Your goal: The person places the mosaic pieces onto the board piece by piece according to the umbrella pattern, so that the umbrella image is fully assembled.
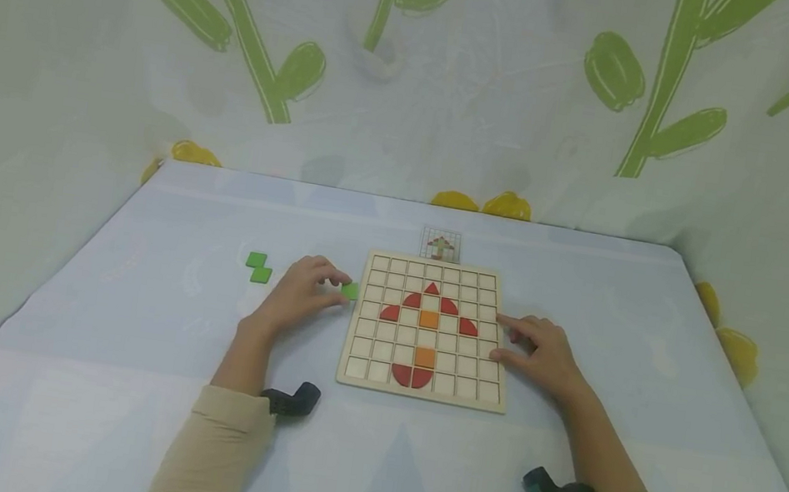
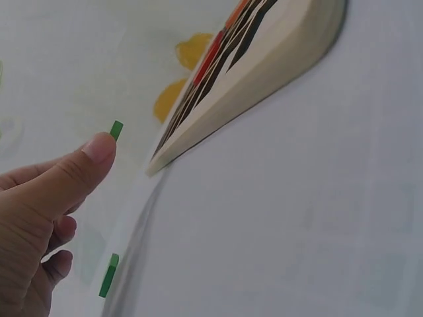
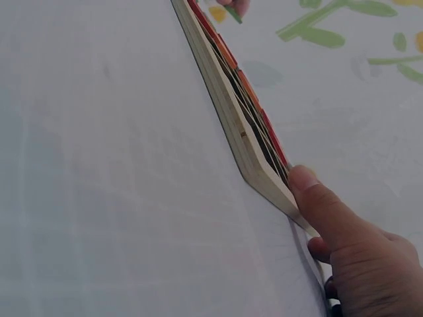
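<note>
Thumb and index finger of my left hand [image 1: 299, 290] pinch a green square tile [image 1: 350, 291], held just off the left edge of a wooden grid board [image 1: 386, 331]. In the left wrist view the tile [image 2: 117, 129] stands on edge, partly hidden by the thumb. Red curved pieces, a red triangle [image 1: 432, 289] and two orange squares [image 1: 425, 357] lie in the board's cells. With thumb and index finger extended, my right hand [image 1: 540, 355] touches the board's right edge. In the right wrist view its thumb [image 3: 305, 178] lies at the rim of the board [image 3: 228, 125], other fingers curled lower down.
Two more green tiles, one farther back [image 1: 256, 259] and one nearer [image 1: 261, 274], lie on the table left of my left hand. Behind the board is a small pattern card [image 1: 442, 240] with a printed grid figure. A leaf-printed curtain [image 1: 487, 124] rises along the white table's [image 1: 402, 457] far edge.
</note>
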Demonstrator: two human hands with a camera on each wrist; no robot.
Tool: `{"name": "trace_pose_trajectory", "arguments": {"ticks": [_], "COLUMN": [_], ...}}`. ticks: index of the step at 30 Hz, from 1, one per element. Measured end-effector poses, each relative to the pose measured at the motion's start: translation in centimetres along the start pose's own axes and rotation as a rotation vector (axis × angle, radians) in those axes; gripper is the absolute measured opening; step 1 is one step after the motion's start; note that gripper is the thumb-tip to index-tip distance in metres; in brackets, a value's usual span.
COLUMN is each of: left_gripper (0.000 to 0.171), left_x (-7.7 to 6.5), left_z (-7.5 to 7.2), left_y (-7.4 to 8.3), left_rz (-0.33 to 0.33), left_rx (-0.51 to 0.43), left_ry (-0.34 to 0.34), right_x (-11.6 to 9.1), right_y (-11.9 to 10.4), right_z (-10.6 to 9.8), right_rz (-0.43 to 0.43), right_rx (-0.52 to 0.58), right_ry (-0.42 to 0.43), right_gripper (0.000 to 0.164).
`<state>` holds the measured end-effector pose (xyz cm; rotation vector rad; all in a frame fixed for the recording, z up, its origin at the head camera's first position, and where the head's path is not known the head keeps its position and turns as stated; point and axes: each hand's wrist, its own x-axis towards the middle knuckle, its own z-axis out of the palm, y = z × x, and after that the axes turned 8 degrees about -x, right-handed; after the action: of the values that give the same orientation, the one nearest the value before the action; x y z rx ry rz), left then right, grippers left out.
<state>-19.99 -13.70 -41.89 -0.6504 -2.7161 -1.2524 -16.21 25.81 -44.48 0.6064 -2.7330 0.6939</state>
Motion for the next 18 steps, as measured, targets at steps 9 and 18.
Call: {"name": "trace_pose_trajectory", "arguments": {"ticks": [9, 18], "left_gripper": [0.029, 0.03], "left_x": [0.7, 1.1], "left_z": [0.8, 1.9], "left_y": [0.9, 2.0], "left_rz": [0.049, 0.048], "left_rx": [0.001, -0.003], "left_ry": [-0.02, -0.048], "right_x": [0.0, 0.0], "right_y": [-0.2, 0.0], "right_z": [-0.3, -0.2], "right_rz": [-0.008, 0.008], "right_rx": [0.013, 0.016], "right_ry": [0.003, -0.01], "right_gripper": [0.053, 0.054]}}
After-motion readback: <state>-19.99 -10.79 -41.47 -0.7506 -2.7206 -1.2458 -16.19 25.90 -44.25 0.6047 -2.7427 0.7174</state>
